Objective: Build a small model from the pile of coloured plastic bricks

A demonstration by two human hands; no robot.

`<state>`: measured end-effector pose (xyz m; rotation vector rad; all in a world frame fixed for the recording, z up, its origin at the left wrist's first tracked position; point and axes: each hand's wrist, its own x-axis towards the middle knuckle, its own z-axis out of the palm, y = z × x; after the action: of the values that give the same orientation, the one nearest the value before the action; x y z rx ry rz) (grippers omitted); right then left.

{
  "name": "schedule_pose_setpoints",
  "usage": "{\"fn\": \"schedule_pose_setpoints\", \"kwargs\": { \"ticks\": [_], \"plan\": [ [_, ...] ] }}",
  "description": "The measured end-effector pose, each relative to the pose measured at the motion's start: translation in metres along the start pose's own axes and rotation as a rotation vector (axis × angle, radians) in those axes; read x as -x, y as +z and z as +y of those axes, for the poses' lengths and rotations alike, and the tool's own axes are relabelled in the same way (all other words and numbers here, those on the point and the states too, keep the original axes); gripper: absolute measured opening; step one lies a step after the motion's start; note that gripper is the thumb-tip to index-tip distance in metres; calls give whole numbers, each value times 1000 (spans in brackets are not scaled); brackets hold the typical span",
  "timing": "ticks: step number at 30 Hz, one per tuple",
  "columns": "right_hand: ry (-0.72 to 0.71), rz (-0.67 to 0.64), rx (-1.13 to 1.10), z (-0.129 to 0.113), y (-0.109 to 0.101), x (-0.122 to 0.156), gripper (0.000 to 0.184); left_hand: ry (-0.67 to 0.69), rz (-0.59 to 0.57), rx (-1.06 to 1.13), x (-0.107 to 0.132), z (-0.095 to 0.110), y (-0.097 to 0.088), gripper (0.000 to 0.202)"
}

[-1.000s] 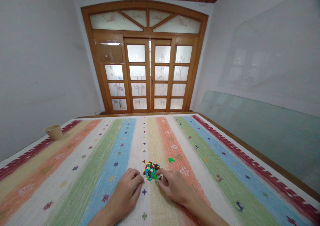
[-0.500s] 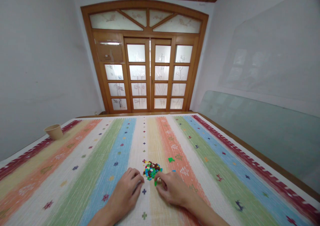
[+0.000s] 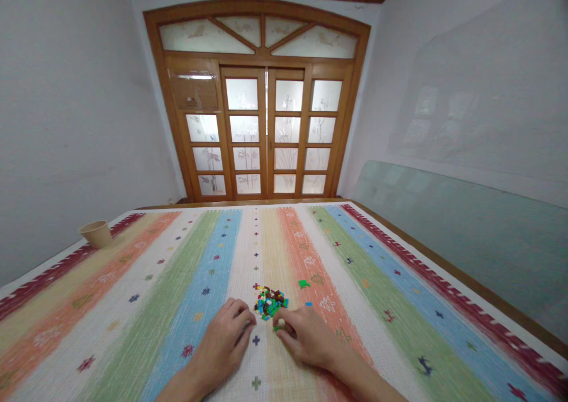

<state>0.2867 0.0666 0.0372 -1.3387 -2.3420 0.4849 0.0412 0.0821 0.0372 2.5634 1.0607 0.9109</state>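
Note:
A small heap of tiny plastic bricks (image 3: 269, 302) in green, blue, red and dark brown lies on the striped woven cloth (image 3: 133, 307). My left hand (image 3: 224, 338) rests curled just left of the heap, with a thin grey sliver showing between its fingers (image 3: 244, 333). The sliver is too small to name. My right hand (image 3: 306, 338) lies at the heap's lower right, its fingertips pinched on a small green brick (image 3: 276, 328). Two loose pieces lie to the right: a green brick (image 3: 304, 283) and a small blue brick (image 3: 308, 303).
A beige cup (image 3: 96, 234) stands near the cloth's far left edge. A large glass pane (image 3: 448, 236) lies along the right side. Wooden-framed frosted glass doors (image 3: 261, 129) rise beyond the far edge, between white walls.
My right hand has drawn back from the heap's right side toward me, and its fingertips now sit on the green brick. A small blue brick now shows to the right. My left hand has barely moved.

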Motion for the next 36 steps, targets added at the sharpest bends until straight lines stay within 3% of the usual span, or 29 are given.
{"fn": "schedule_pose_setpoints", "kwargs": {
  "ticks": [36],
  "plan": [
    [-88, -9, -23, 7, 8, -1, 21, 9, 28, 12, -1, 3, -2, 18]
  ]
}}
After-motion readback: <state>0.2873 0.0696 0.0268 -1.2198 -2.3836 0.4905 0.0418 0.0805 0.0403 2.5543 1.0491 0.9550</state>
